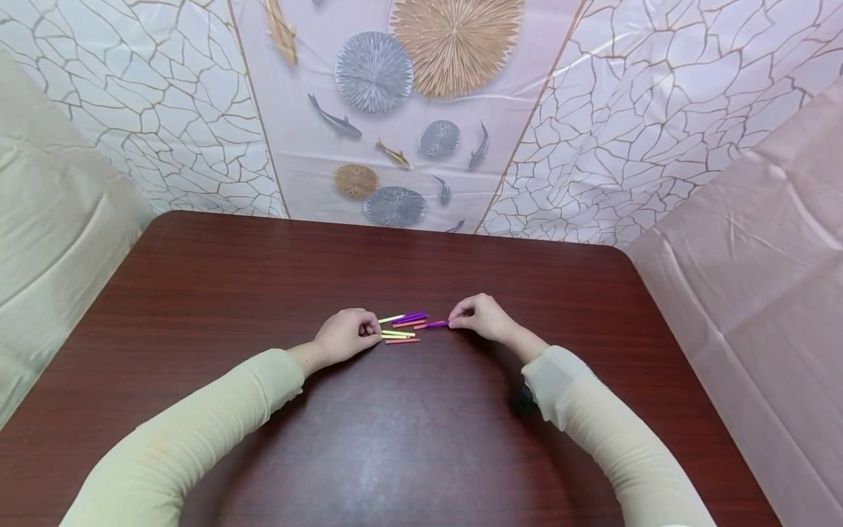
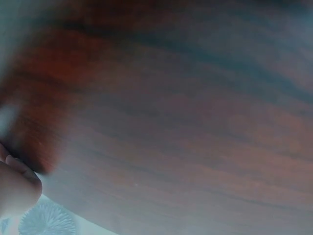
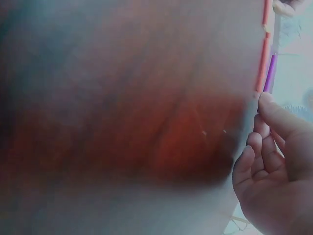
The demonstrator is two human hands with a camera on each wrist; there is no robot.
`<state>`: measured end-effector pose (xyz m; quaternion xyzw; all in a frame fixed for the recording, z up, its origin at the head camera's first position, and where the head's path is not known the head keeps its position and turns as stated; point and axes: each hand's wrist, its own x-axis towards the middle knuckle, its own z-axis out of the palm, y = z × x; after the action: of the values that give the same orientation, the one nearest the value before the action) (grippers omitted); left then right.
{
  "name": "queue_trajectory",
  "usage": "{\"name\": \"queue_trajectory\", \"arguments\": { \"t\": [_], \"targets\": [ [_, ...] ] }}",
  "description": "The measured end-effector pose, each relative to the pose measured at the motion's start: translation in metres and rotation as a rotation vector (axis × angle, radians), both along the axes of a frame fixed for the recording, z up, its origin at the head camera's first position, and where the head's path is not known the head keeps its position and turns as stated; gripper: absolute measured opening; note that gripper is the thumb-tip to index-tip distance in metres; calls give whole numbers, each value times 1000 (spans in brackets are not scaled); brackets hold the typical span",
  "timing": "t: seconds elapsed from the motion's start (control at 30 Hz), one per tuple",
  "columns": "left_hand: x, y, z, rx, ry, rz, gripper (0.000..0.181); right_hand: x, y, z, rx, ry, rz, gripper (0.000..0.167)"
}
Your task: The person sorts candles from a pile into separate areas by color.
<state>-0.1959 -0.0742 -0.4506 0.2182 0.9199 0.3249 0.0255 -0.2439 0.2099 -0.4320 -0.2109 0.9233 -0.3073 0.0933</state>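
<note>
Short thin sticks in several colours lie on the table between my two hands. My right hand point(image 1: 484, 318) pinches the end of a purple stick point(image 1: 437, 324) between thumb and finger; an orange stick point(image 1: 419, 326) lies against its other end. At the left, my left hand point(image 1: 345, 334) has its thumb and forefinger together at the near ends of the yellow sticks point(image 1: 399, 334). More purple sticks point(image 1: 412, 318), another yellow stick point(image 1: 394, 318) and an orange stick point(image 1: 403, 341) lie around them. In the right wrist view the purple stick point(image 3: 271, 73) stands out from the fingertips.
The dark red-brown table point(image 1: 369, 439) has a rounded far edge. Behind it hangs a patterned cloth point(image 1: 421, 168), and pale fabric walls point(image 1: 757, 293) close in both sides. A small dark object point(image 1: 525, 401) shows under the right sleeve.
</note>
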Motion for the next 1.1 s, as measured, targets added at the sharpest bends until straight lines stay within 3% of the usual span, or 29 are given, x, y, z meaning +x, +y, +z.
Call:
{"name": "queue_trajectory", "arguments": {
  "t": [0.53, 0.8, 1.1],
  "targets": [
    [0, -1, 0, 2, -8, -8, 7, -40, 0, 29, -44, 51, -166, 13],
    [-1, -1, 0, 1, -7, -10, 7, -58, -2, 26, -23, 43, -239, 15],
    [-1, -1, 0, 6, -12, -13, 6, -63, 5, 13, 9, 20, -277, 15]
  ]
}}
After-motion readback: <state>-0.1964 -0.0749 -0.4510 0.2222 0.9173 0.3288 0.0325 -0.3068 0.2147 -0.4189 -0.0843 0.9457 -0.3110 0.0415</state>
